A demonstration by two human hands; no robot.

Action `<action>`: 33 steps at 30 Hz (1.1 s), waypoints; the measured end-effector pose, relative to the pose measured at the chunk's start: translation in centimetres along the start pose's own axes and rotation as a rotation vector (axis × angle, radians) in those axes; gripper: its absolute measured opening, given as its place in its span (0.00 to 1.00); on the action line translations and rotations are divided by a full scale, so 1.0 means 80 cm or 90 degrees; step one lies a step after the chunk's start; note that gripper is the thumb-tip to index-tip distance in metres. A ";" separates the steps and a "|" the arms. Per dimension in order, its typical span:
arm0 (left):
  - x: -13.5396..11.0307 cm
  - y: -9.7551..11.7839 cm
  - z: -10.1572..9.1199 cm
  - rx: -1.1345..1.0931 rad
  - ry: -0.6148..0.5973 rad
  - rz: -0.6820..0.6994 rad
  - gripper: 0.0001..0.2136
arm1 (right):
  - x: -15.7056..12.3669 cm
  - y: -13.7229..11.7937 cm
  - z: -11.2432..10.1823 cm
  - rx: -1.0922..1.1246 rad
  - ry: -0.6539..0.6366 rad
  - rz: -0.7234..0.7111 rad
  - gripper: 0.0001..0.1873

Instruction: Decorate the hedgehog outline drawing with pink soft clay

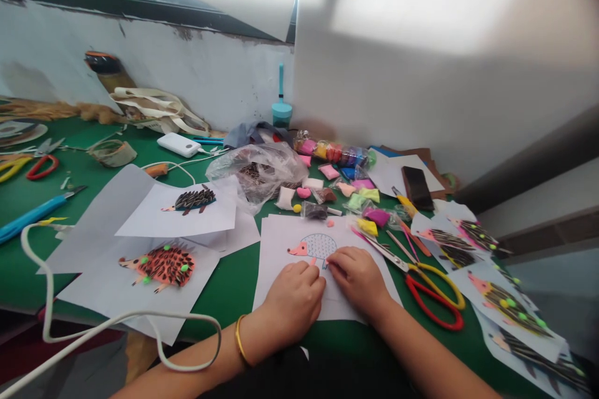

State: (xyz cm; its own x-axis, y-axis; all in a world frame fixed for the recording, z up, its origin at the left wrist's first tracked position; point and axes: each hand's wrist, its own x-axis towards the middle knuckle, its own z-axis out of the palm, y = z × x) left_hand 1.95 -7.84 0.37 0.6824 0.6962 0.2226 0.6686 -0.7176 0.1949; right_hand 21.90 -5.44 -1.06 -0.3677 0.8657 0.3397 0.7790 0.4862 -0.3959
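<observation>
A sheet of white paper [271, 243] carries a hedgehog drawing [321, 245] with a blue-outlined, patterned body. Its face is covered in pink clay [298, 250], with a dark nose and eye. My left hand [294, 296] rests on the sheet below the drawing, fingers curled in. A small pink clay piece [313, 260] shows at its fingertips, over one leg of the hedgehog. On the right, my right hand [359, 277] has its fingers pressed together beside the other outlined leg. Whatever may be between the fingers of either hand is hidden.
Several clay packets [360, 199] lie behind the sheet, near a plastic bag of seeds [259, 171]. Scissors [433, 293] and a phone [417, 187] sit at right. Finished hedgehog pictures [163, 268] lie on both sides. A white cable [116, 318] loops across the left front.
</observation>
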 end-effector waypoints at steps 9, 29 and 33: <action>0.000 -0.002 0.011 -0.022 0.024 -0.006 0.03 | -0.005 -0.002 0.002 -0.056 -0.014 -0.030 0.09; 0.000 -0.003 0.014 -0.030 0.012 -0.029 0.05 | -0.006 -0.002 0.002 -0.045 -0.032 -0.011 0.09; 0.000 -0.003 0.015 -0.028 0.013 -0.028 0.04 | -0.004 -0.002 0.004 -0.015 -0.024 0.006 0.09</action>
State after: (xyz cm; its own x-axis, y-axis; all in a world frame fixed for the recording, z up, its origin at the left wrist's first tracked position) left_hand 2.12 -7.65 -0.83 0.6465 0.7265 0.2329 0.6832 -0.6872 0.2470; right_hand 21.72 -5.74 -1.33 -0.3793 0.8740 0.3036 0.7937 0.4760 -0.3787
